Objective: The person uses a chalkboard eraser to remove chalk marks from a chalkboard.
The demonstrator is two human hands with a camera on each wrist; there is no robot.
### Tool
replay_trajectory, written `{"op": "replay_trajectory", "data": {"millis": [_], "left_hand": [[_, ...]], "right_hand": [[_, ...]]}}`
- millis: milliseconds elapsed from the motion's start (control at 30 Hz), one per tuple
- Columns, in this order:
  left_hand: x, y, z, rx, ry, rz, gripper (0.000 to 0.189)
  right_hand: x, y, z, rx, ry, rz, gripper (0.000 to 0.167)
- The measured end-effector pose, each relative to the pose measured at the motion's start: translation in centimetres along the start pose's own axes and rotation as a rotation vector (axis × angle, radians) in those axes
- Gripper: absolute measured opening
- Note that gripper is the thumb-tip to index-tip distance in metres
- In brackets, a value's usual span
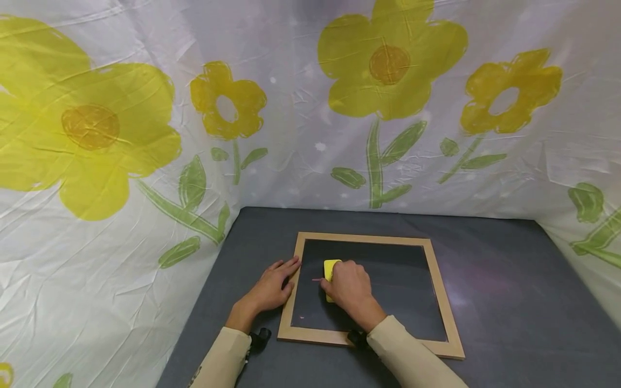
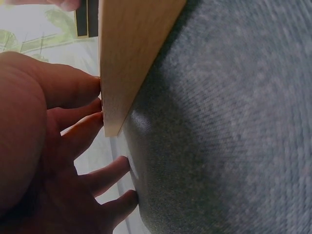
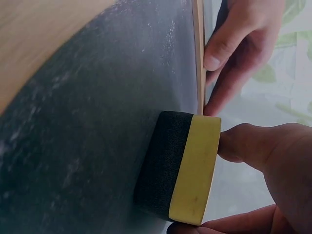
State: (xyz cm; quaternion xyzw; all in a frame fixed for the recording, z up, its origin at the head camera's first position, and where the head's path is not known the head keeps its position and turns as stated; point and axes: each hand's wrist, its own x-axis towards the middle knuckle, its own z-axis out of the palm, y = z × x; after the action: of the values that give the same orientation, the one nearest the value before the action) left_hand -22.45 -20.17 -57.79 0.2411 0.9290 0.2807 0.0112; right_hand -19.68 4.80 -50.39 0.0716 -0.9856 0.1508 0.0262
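A chalkboard in a light wooden frame lies flat on the dark cloth-covered table. My right hand grips a board eraser with a yellow back and black foam, thumb on one side and fingers at the other. The foam faces the slate on the board's left half. Beside the eraser is a short pink chalk line, and a small pink mark shows near the lower left corner. With fingers extended, my left hand touches the frame's left side; its thumb and fingertips meet the wooden edge.
Dark grey cloth covers the table around the board. A white fabric backdrop with yellow flowers rises behind the table and along its sides. Whitish chalk smears show on the slate. Black wrist devices sit at both cuffs.
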Motion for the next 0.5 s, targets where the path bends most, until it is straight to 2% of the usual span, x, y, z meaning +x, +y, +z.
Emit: {"op": "replay_trajectory", "data": {"millis": [67,200,500], "left_hand": [[0.1,0.0,0.0,-0.013,-0.008,-0.023,0.062],[0.1,-0.6,0.5,-0.003,-0.009,-0.027,0.062],[0.2,-0.7,0.6,-0.039,0.006,-0.055,0.062]], "right_hand": [[0.1,-0.2,0.1,-0.002,-0.002,-0.005,0.05],[0.3,-0.8,0.2,-0.001,0.001,-0.013,0.051],[0.6,-1.8,0.6,0.007,-0.001,-0.033,0.046]]}}
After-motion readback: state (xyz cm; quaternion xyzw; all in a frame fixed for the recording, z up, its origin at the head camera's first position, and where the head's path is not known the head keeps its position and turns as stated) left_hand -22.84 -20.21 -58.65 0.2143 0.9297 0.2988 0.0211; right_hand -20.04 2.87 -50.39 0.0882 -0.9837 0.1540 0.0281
